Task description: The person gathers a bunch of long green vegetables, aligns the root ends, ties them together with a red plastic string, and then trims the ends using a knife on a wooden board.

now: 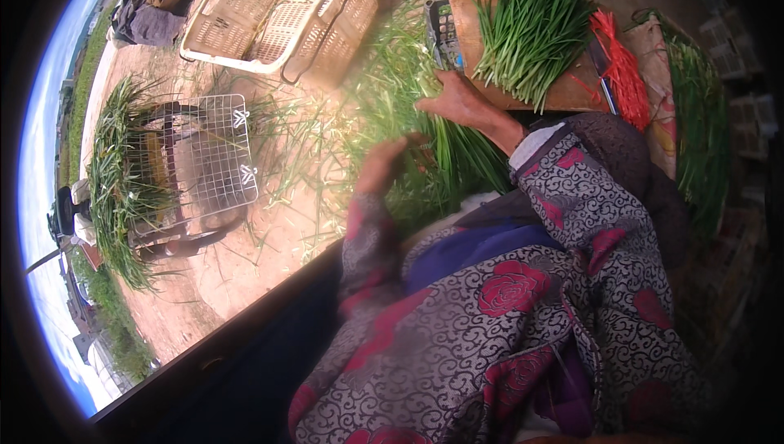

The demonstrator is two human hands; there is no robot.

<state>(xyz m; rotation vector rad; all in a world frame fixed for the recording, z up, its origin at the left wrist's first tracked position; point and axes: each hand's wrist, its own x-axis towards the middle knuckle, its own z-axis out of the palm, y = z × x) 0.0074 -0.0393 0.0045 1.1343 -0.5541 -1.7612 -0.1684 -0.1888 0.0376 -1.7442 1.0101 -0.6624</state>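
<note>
Long, flat green chives [449,150] lie across my lap, their paler ends toward the littered ground. My right hand [461,102] is closed around the pale end of this bunch, its thumb toward the far side. Just left and nearer, my left hand [384,165] is smeared by motion beside the leaves; its fingers cannot be made out. Beyond my right hand, a neat pile of chives [535,31] rests on a brown board [482,23]. Red plastic ties [621,68] hang over the board's right side.
An off-white plastic crate [282,60] with a wire handle stands at the far left. A white wire rack [216,154] with chives [122,174] is nearer. Loose trimmings [314,150] litter the ground. A dark crate [443,34] sits by the board; more greens [698,133] lie right.
</note>
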